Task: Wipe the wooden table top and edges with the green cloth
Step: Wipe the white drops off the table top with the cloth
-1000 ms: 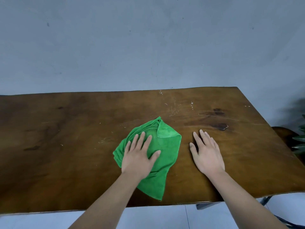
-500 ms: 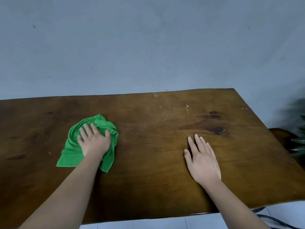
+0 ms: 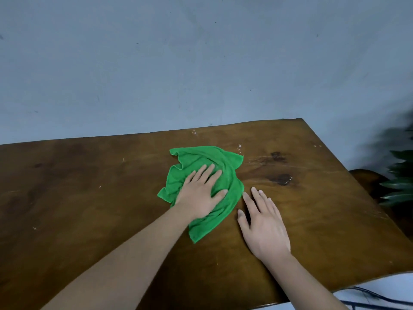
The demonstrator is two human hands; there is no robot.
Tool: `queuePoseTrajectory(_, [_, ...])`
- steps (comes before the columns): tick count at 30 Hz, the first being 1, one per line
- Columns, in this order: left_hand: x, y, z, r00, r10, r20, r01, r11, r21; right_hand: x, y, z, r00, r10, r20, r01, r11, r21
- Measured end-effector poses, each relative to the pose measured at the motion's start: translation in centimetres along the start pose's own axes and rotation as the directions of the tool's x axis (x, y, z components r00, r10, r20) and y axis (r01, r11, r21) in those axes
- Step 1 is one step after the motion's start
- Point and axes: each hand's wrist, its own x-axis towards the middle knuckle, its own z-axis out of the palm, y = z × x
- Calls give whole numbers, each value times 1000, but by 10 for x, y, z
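Cloth (image 3: 202, 175) has swept back from the surface's (image 3: 89, 198) left half to mid-surface, toward the far edge. Left hand (image 3: 199, 193) presses it flat, grip spread; right hand (image 3: 263, 227) braces beside, splayed, empty. I judge top-wiping ongoing, edges pending.

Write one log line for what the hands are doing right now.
left hand: flat on cloth | right hand: flat on table | cloth: mid-table
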Motion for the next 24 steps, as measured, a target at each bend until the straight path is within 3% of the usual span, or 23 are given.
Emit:
queuePoseTrajectory(3, [-21,-65,-5,1000,-1,-29,2,1000,18,1,2,1,1000,-3,6,3,1000,-3])
queuePoseTrajectory(8, [-6,-163,-15,961,-273,-45,271,962,-38,1,-1,1,1000,9,10,-9,1000,-18])
queuePoseTrajectory(12, [43,-157,-16,858,-508,-82,496,858,-132,1,-2,-2,1000,11,23,-10,1000,-24])
queuePoseTrajectory(14, [67,-133,-19,828,-557,-68,544,826,-147,2,-2,-1,1000,10,18,-10,1000,-14])
queuePoseTrajectory(19, [115,-26,-25,926,-376,-30,372,923,-94,1,-1,2,1000,-5,-8,5,1000,-13])
queuePoseTrajectory(22, [122,52,-19,993,-122,3,122,992,-36,-1,0,1,999,-26,-32,26,1000,-13])
queuePoseTrajectory(24, [109,79,-10,998,58,33,-57,998,-24,-1,2,3,997,-35,-67,35,999,-6])
